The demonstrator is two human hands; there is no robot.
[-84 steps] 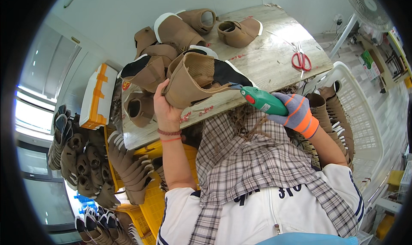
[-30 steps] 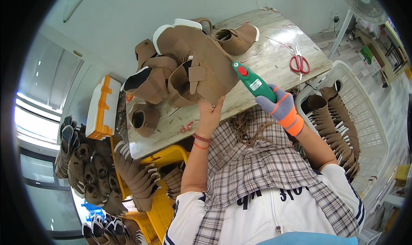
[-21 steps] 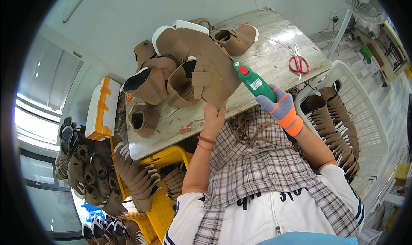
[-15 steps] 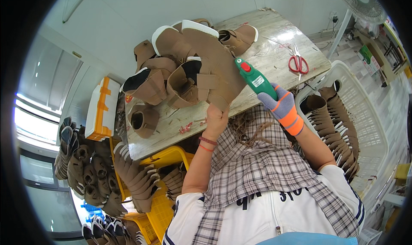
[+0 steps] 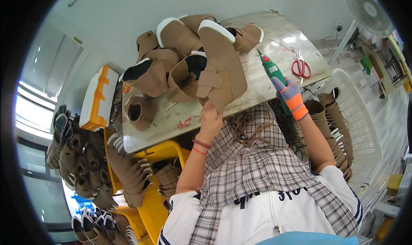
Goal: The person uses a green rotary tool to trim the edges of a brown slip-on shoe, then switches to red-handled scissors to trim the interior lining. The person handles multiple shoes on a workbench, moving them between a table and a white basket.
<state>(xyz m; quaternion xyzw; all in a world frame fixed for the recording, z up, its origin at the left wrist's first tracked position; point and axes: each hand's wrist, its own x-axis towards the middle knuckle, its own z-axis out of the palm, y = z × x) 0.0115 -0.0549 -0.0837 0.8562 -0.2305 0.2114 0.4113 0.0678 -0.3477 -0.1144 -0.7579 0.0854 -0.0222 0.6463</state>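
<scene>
My bare left hand is closed on the lower end of a brown shoe upper with a white toe edge. The upper is raised over the table's near side, toe pointing away from me, its strap facing up. In a grey and orange glove, my right hand grips a green handheld power tool with a red button. Its thin metal tip points up and away, a short gap to the right of the upper. Several more brown shoe uppers are heaped just left of the held one.
Red-handled scissors lie on the worn table, right of the tool. A yellow crate and a white basket hold stacked uppers. A white and orange box stands left, a fan at the far right.
The tool's tip has come away from the upper's right edge, and my right hand has shifted right with it. The upper has turned slightly in my left hand, its toe swinging right.
</scene>
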